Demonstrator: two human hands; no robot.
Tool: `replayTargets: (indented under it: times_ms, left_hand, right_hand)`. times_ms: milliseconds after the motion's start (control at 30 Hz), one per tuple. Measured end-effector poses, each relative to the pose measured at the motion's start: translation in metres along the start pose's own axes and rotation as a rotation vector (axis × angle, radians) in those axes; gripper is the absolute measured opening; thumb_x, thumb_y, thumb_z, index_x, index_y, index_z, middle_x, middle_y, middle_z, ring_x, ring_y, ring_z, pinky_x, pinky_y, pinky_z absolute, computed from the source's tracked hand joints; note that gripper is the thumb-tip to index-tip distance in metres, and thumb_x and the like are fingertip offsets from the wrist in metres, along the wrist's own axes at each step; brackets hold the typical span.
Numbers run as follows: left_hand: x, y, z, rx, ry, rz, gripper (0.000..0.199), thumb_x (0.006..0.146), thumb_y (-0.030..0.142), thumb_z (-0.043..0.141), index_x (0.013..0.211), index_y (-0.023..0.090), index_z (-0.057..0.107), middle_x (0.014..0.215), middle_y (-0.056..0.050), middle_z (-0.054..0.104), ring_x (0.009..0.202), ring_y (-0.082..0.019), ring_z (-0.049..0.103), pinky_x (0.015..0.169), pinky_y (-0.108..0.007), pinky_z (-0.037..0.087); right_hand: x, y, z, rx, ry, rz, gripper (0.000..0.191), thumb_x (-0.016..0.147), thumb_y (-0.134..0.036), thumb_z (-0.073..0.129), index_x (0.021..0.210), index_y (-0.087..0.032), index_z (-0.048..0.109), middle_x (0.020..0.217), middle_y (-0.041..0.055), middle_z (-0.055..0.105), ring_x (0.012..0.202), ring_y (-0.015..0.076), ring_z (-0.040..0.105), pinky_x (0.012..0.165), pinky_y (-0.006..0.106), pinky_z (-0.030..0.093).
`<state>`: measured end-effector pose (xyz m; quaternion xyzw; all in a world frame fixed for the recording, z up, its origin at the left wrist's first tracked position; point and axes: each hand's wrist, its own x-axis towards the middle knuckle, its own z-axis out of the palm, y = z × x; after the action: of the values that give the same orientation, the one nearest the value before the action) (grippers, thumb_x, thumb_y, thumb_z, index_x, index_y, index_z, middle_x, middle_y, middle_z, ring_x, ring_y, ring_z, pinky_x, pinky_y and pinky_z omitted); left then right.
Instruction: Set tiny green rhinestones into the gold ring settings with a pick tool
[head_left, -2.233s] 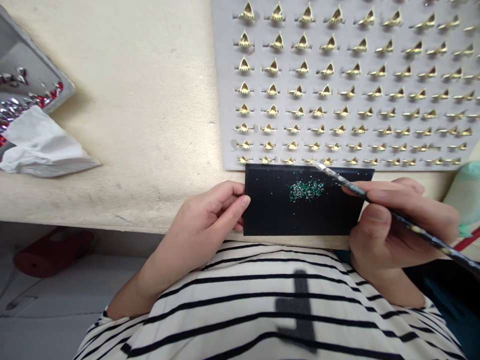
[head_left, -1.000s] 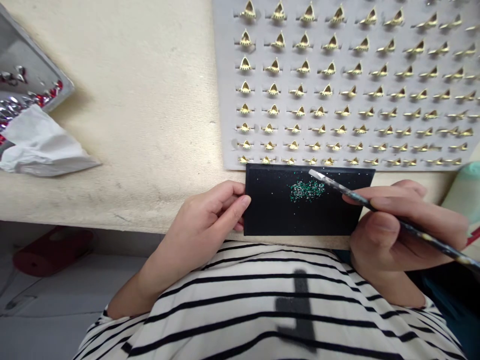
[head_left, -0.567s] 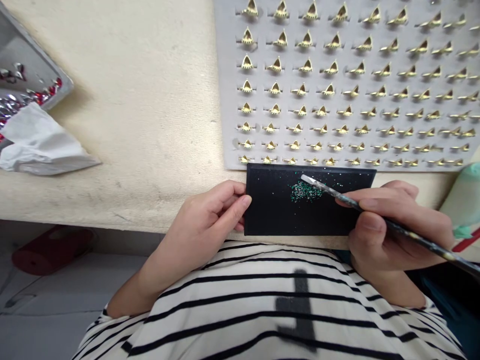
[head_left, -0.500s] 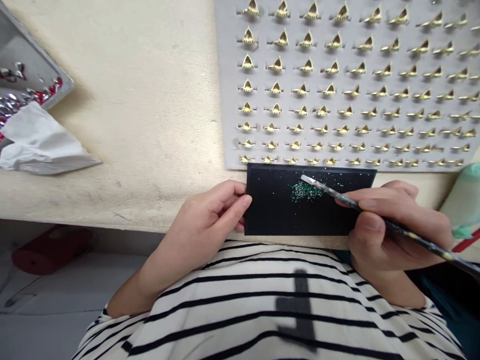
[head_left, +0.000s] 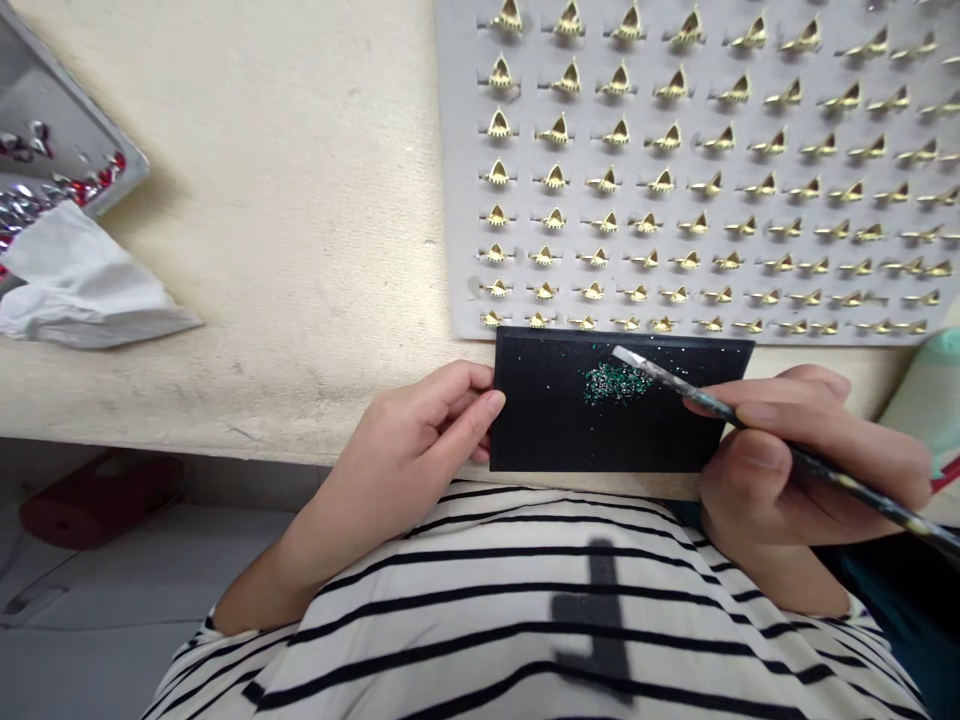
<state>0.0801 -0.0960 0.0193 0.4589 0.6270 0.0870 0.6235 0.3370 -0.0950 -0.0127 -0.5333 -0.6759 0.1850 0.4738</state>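
Observation:
My left hand (head_left: 424,440) pinches the left edge of a flat black tray (head_left: 555,430) at the table's front edge. Tiny green and clear stones (head_left: 615,383) lie in a loose heap on it, with a few strays around. In my right hand (head_left: 802,460) is a slim dark speckled pen-like stick (head_left: 705,402), held as one holds a pencil. Its pale tip points left, over or just above the far side of the heap; whether it touches the tray I cannot tell. Behind the tray lies a grey board (head_left: 459,200) holding rows of gold triangular ring settings (head_left: 555,178).
At the left stands a grey box (head_left: 112,180) of shiny red and silvery stones, partly under a crumpled white tissue (head_left: 90,285). A pale green translucent object (head_left: 922,400) is at the right edge. Below the table, at left, lies a dark red cylinder (head_left: 97,500).
My right hand and the stick have shifted slightly to the right, the tip moving with them. My left hand stays on the tray's edge.

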Motion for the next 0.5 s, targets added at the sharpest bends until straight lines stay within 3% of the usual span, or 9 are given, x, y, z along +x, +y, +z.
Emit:
replayTargets:
  times_ms: [33,100,500]
  left_hand:
    - [-0.0001,0.0000,0.0002,-0.003,0.001,-0.003,0.016,0.100,0.041,0.052,0.092,0.029,0.058,0.066,0.013,0.065,0.059,-0.006,0.070,0.060,-0.017,0.049]
    - [-0.0003,0.0000,0.0006,-0.002,0.004,-0.005,0.016,0.100,0.041,0.052,0.091,0.028,0.058,0.066,0.013,0.065,0.060,-0.005,0.070,0.061,-0.016,0.049]
    - [0.0006,0.0002,0.0001,0.019,0.010,0.002,0.016,0.100,0.039,0.052,0.091,0.028,0.058,0.065,0.013,0.064,0.060,-0.003,0.069,0.061,-0.013,0.048]
  right_hand:
    - [0.0003,0.0020,0.0043,-0.007,0.095,-0.072,0.027,0.086,-0.032,0.060,0.111,-0.039,0.064,0.076,-0.0119,0.069,0.069,0.0109,0.066,0.058,0.039,0.035]
    - [0.0008,0.0051,0.0106,-0.025,0.158,-0.094,0.025,0.085,-0.032,0.061,0.109,-0.036,0.066,0.079,-0.0104,0.070,0.068,0.0107,0.067,0.056,0.039,0.037]
    - [0.0020,0.0018,0.0075,-0.051,0.103,-0.016,0.027,0.084,-0.030,0.064,0.110,-0.039,0.066,0.081,-0.0114,0.072,0.071,0.0140,0.069,0.058,0.039,0.036]
